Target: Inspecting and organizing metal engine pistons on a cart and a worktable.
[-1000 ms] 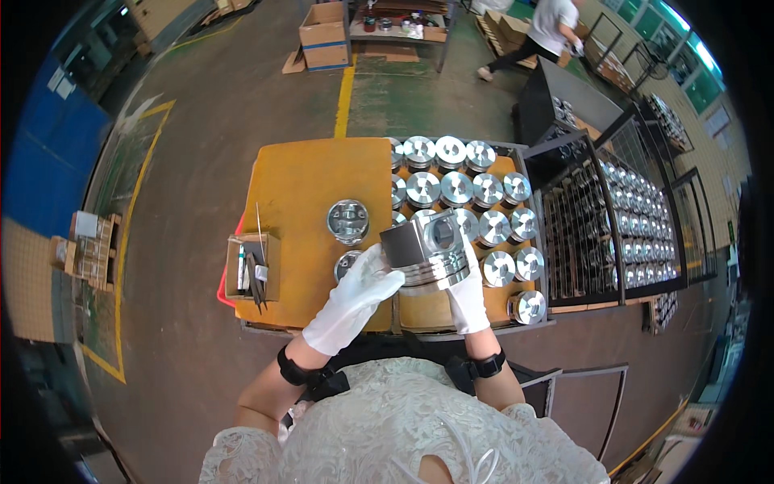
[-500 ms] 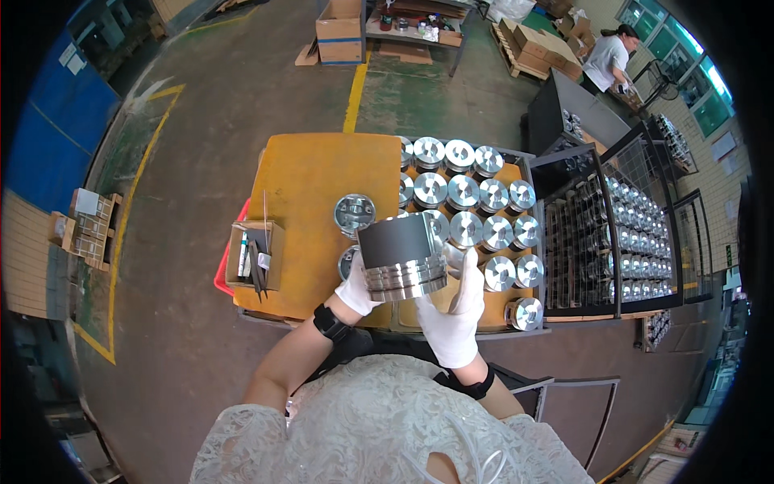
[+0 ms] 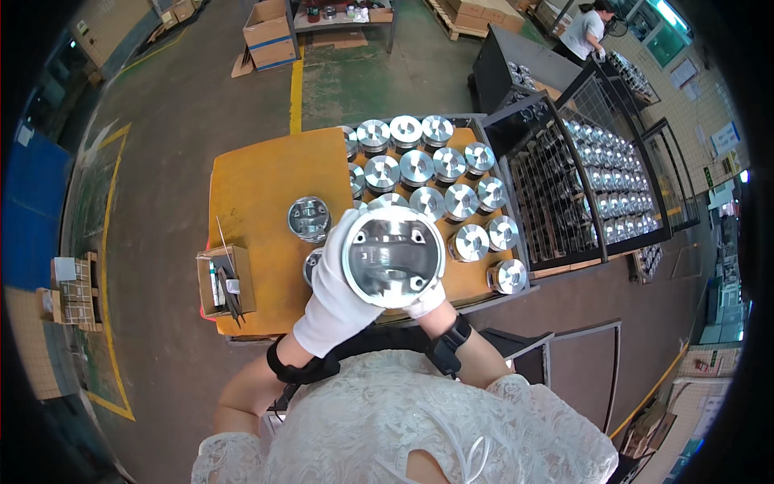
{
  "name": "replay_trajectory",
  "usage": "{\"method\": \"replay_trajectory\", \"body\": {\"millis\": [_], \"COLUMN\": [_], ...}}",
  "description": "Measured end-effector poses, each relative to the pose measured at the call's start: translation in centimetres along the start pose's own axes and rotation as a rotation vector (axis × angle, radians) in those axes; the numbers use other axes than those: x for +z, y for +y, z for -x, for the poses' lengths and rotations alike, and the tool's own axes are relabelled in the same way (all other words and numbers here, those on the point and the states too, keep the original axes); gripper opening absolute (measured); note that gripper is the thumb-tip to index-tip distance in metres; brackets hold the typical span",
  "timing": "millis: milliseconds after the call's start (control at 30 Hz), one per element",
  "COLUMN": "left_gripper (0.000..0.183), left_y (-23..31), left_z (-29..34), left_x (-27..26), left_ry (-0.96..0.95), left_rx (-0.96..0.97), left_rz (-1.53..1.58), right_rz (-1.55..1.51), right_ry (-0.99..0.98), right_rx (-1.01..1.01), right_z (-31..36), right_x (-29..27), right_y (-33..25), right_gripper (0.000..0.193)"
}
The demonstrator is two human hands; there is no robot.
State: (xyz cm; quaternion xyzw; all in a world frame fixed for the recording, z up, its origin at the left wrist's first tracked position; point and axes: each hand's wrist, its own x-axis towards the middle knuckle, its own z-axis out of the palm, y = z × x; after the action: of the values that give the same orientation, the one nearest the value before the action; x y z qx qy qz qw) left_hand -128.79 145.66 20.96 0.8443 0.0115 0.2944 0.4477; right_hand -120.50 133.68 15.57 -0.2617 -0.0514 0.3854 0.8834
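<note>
A shiny metal piston (image 3: 393,260) is held up between my two hands, its hollow underside turned toward me. My left hand (image 3: 332,278), in a white glove, wraps around its left side. Lower right, my gloved right hand (image 3: 427,301) grips the same piston, most of its fingers hidden behind it. Left of the held piston, another piston (image 3: 309,219) stands hollow side up on the orange-brown board (image 3: 274,173). One more piston (image 3: 311,264) is partly covered by my left hand. Rows of pistons (image 3: 416,168) stand crown up on the right half of the table.
A small cardboard box (image 3: 246,290) with pens and tools sits on the board's left edge. On the right, a black wire rack (image 3: 597,189) holds many pistons. A co-worker (image 3: 582,34) stands at the far right. Beyond the table is a shelf (image 3: 343,20) beside a carton (image 3: 270,32).
The piston has been tipped, so its hollow underside shows instead of its dark side and ring grooves. My left hand has come up around it. The whole view has swung to the right.
</note>
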Motion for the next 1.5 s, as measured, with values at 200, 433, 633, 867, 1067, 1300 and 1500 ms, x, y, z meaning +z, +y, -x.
{"method": "replay_trajectory", "body": {"millis": [200, 433, 633, 867, 1067, 1300, 1500], "left_gripper": [0.083, 0.023, 0.027, 0.038, 0.039, 0.026, 0.03], "left_y": [1.4, -7.5, -13.3, -29.8, -40.2, -34.7, -17.3], "left_z": [0.6, 1.1, -6.2, -11.8, -8.2, -6.9, -3.1], "left_x": [-1.8, 1.1, 0.2, 1.0, 0.7, -1.5, -2.8], "left_ry": [-0.112, -0.347, -0.222, -0.326, -0.455, -0.3, -0.389], "left_rx": [0.24, -0.123, -0.545, -0.625, -0.453, -0.28, -0.217], "left_rz": [-0.554, -0.162, 0.064, -0.35, -0.869, -0.706, -0.514], "right_rz": [-0.173, -0.15, -0.153, -0.29, -0.351, -0.624, -0.282], "right_ry": [0.011, 0.114, 0.267, 0.719, 0.991, 1.161, 1.042], "right_rx": [0.085, 0.134, 0.207, 0.184, 0.153, 0.161, 0.118], "right_z": [-1.7, -2.4, -0.4, 5.6, 4.1, -0.1, -0.8], "right_x": [0.1, -3.4, -9.3, -22.7, -28.5, -36.5, -41.9], "right_y": [-1.2, 1.4, 2.1, 1.0, -0.8, -2.7, -3.3], "right_gripper": [0.056, 0.057, 0.056, 0.042, 0.066, 0.088, 0.055]}}
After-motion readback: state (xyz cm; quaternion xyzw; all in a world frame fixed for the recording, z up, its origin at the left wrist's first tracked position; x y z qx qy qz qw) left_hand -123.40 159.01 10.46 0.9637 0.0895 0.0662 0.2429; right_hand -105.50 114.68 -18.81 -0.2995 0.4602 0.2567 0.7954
